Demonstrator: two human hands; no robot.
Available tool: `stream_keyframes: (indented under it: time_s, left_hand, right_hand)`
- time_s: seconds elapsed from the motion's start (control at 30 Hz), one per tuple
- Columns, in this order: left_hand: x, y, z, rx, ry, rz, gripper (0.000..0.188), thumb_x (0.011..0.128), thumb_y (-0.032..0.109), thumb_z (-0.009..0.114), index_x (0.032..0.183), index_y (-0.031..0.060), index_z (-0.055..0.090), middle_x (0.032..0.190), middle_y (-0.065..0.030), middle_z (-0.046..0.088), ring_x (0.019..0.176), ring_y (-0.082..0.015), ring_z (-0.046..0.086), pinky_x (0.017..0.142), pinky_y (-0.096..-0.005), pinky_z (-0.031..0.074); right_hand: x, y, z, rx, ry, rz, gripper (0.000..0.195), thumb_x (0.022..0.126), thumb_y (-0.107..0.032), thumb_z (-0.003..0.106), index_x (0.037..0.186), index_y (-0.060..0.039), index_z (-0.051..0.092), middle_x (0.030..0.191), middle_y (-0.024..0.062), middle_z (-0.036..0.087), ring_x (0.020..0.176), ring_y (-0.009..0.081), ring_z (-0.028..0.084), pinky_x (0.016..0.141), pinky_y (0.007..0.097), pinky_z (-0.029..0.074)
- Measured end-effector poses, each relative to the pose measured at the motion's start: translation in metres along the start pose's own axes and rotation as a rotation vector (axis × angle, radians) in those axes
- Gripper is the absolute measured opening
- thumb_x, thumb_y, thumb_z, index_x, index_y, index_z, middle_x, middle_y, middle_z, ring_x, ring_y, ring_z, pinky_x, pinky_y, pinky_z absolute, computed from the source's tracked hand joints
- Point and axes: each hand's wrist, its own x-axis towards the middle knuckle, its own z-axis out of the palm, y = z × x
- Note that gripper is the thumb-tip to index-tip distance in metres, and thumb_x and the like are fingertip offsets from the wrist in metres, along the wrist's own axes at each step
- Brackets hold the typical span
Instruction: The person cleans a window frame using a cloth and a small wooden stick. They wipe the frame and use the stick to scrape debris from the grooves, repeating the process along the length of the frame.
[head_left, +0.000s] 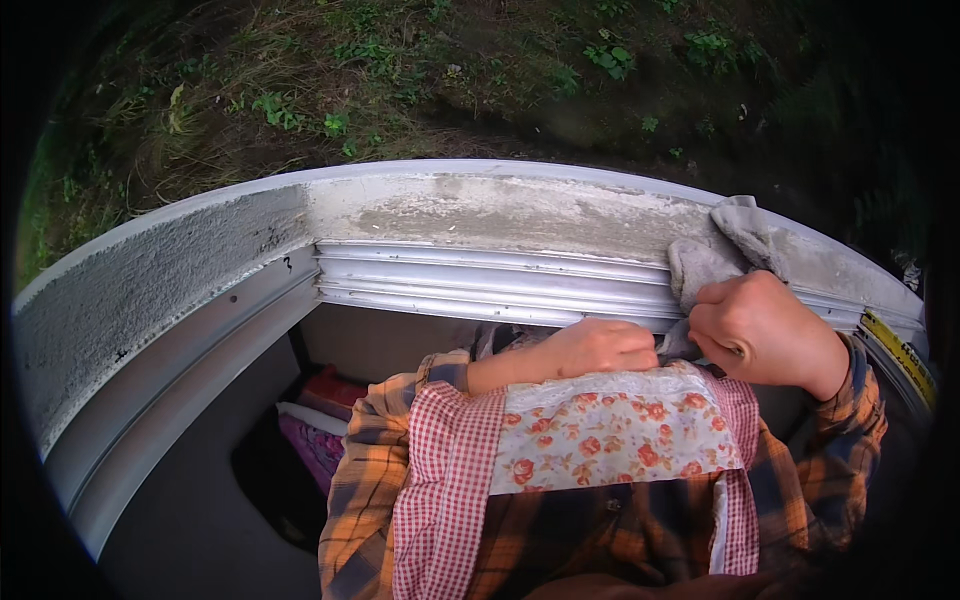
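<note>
My right hand (761, 330) is closed in a fist on a grey cloth (705, 274). Two folds of this cloth stick up past my knuckles, across the aluminium window track (480, 276) and onto the stained outer sill (517, 214). A smaller bit of grey cloth shows between my two hands. My left hand (607, 346) lies at the inner edge of the track with its fingers curled under. Its fingertips are hidden, so I cannot tell whether it grips the cloth, the frame or nothing.
An aluminium side frame (202, 337) meets a rough plastered wall edge (165, 240) at the left. A yellow strip with black marks (900, 356) runs along the right frame. Beyond the sill lies weedy ground (390, 90). Folded fabrics (315, 427) sit inside, lower left.
</note>
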Motion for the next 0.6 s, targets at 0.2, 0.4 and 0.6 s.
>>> stream_keyframes:
  time_s: [0.2, 0.4, 0.6]
  left_hand:
    - [0.025, 0.000, 0.006, -0.041, -0.124, -0.022, 0.016, 0.082, 0.013, 0.065, 0.095, 0.0059, 0.062, 0.094, -0.0086, 0.058, 0.083, -0.0246, 0.064, 0.067, -0.0353, 0.054]
    - [0.028, -0.006, 0.009, -0.078, -0.078, -0.033, 0.012, 0.083, 0.012, 0.065, 0.095, 0.0105, 0.061, 0.087, -0.0050, 0.054, 0.080, -0.0235, 0.061, 0.062, -0.0346, 0.052]
    - [0.039, -0.001, 0.020, -0.015, -0.190, -0.015, 0.023, 0.083, 0.009, 0.065, 0.107, 0.0112, 0.062, 0.096, -0.0057, 0.058, 0.089, -0.0235, 0.062, 0.071, -0.0344, 0.054]
  right_hand:
    - [-0.025, 0.009, 0.008, -0.012, 0.112, -0.005, 0.009, 0.072, -0.010, 0.065, 0.067, -0.0047, 0.060, 0.068, 0.0103, 0.058, 0.062, 0.0304, 0.062, 0.056, 0.0378, 0.050]
    - [-0.043, 0.012, 0.026, -0.171, 0.142, 0.104, 0.007, 0.071, -0.010, 0.064, 0.068, -0.0040, 0.061, 0.071, 0.0105, 0.058, 0.063, 0.0313, 0.062, 0.058, 0.0398, 0.052]
    - [-0.067, 0.020, 0.038, -0.213, 0.266, 0.184, 0.009, 0.074, -0.011, 0.064, 0.068, -0.0033, 0.062, 0.071, 0.0125, 0.059, 0.065, 0.0340, 0.062, 0.059, 0.0421, 0.051]
